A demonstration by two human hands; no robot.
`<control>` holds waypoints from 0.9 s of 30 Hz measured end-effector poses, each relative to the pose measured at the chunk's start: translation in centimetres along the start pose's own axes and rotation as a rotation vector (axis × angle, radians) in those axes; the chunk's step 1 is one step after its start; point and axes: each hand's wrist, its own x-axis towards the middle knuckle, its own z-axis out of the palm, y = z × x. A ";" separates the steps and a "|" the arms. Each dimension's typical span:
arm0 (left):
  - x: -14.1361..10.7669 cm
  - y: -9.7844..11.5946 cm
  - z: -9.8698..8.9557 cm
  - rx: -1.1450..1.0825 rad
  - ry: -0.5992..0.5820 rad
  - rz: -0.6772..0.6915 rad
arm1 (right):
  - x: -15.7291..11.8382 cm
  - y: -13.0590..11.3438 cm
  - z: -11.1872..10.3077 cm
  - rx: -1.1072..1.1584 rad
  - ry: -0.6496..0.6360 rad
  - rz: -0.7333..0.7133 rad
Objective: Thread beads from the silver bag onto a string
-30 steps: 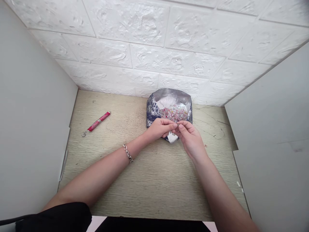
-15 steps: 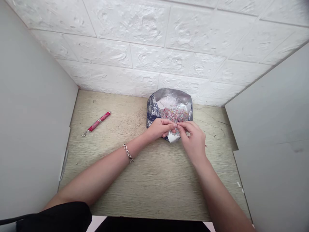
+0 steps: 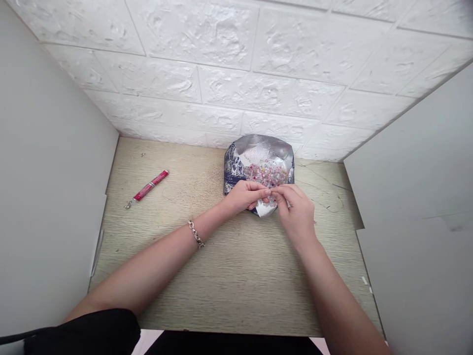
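Fingertip to fingertip, my left hand and my right hand meet over the front of an opened silver-lined bag with a dark blue patterned outside. Many small pink, red and clear beads lie in the bag behind my fingers. Thumb and forefinger of each hand are pinched together. Whatever sits between them is too small to make out. A silver chain bracelet circles my left wrist.
On the left of the wooden table lies a red stick-shaped packet with a small shiny bit at its lower end. Thin thread lies at the right. A white brick-pattern wall and grey side panels enclose the table.
My right thumb has shifted very slightly against the forefinger. Otherwise both hands keep their pinch over the bag, and the view has moved only a little.
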 end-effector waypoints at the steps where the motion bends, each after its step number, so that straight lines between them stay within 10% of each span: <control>1: 0.0 0.0 0.0 0.003 0.000 0.001 | 0.0 0.0 0.0 0.000 -0.002 -0.001; 20: -0.3 0.5 0.3 0.061 -0.040 0.027 | 0.1 -0.2 0.1 0.059 0.047 0.067; 27: 0.2 -0.2 -0.1 -0.115 0.074 0.042 | -0.5 -0.1 0.7 -0.287 -0.120 0.122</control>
